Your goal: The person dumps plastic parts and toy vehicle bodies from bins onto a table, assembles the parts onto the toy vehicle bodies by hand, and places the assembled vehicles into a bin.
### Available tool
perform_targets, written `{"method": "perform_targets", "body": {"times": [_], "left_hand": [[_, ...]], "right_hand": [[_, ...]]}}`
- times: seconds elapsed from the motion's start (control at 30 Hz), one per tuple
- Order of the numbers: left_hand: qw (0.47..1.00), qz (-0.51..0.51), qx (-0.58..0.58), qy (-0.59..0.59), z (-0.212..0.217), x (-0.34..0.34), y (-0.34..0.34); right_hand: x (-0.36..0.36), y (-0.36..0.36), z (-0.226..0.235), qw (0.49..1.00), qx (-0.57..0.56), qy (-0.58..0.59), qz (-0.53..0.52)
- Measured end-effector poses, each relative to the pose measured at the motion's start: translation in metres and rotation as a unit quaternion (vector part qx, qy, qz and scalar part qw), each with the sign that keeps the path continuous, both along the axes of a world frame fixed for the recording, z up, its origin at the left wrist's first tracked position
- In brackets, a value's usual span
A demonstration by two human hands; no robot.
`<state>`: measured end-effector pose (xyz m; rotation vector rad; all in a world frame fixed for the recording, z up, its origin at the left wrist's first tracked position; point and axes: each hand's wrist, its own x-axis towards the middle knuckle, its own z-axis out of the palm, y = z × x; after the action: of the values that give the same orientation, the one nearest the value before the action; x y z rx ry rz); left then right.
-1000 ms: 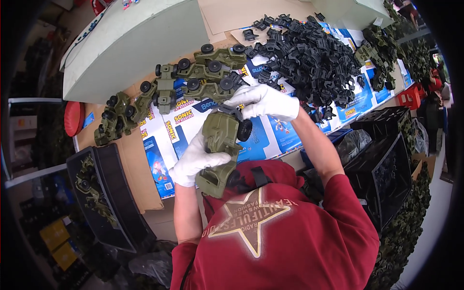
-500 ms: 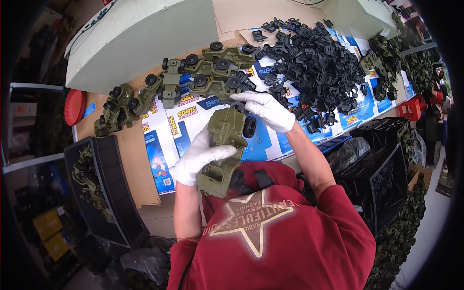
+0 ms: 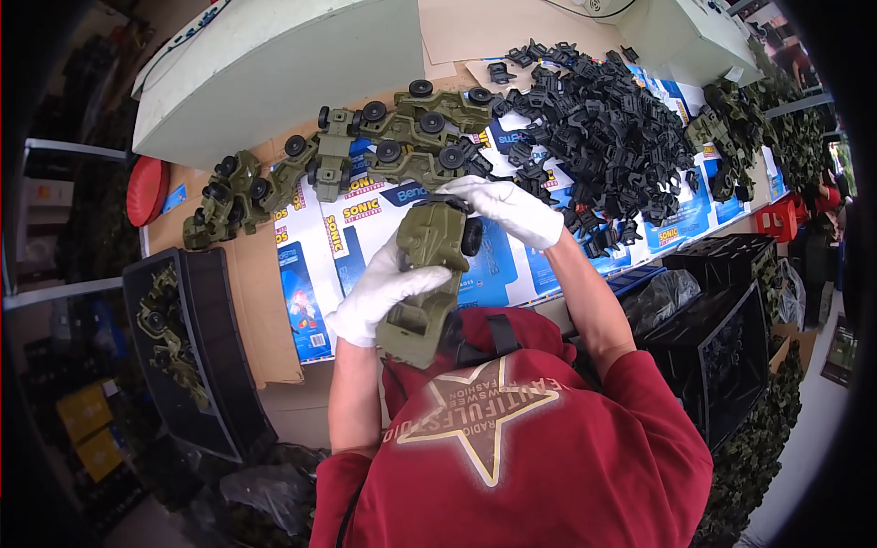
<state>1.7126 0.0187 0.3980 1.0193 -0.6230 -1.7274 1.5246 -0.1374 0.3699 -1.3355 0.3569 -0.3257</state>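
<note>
An olive-green toy jeep (image 3: 429,235) is tilted in front of my chest, its far end pointing away from me. My left hand (image 3: 379,289), in a white glove, wraps round its left side with the thumb across the body. At the far end of the jeep, my gloved right hand (image 3: 512,208) has its fingers pressed together over a small black plastic part (image 3: 453,200), mostly covered by the fingertips. A black wheel (image 3: 471,237) shows on the jeep's right side.
Beyond my hands lies a big heap of black plastic parts (image 3: 603,128) on printed cardboard (image 3: 361,237). Several green toy jeeps (image 3: 402,132) lie at the far left. Black crates stand left (image 3: 224,338) and right (image 3: 703,338); a red round lid (image 3: 148,190) sits at the left edge.
My right fingers have closed further over the jeep's far end, covering more of the black part. The jeep stays in my left hand, and the whole view has shifted slightly.
</note>
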Motion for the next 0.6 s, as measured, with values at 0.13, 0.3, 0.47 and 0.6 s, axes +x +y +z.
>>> {"method": "perform_targets", "body": {"times": [0.13, 0.3, 0.47, 0.6], "left_hand": [[0.985, 0.152, 0.01, -0.08, -0.026, -0.032, -0.004], [0.925, 0.169, -0.158, -0.301, -0.061, -0.018, 0.017], [0.931, 0.272, -0.145, -0.195, -0.067, -0.02, 0.015], [0.861, 0.281, -0.183, -0.382, -0.074, -0.02, 0.006]], "right_hand": [[0.02, 0.021, -0.008, 0.977, -0.122, 0.16, -0.066], [0.034, 0.059, -0.033, 0.987, -0.057, 0.033, -0.147], [0.048, 0.074, -0.027, 0.963, -0.183, 0.024, -0.197], [0.052, 0.088, -0.031, 0.949, -0.184, 0.034, -0.252]]}}
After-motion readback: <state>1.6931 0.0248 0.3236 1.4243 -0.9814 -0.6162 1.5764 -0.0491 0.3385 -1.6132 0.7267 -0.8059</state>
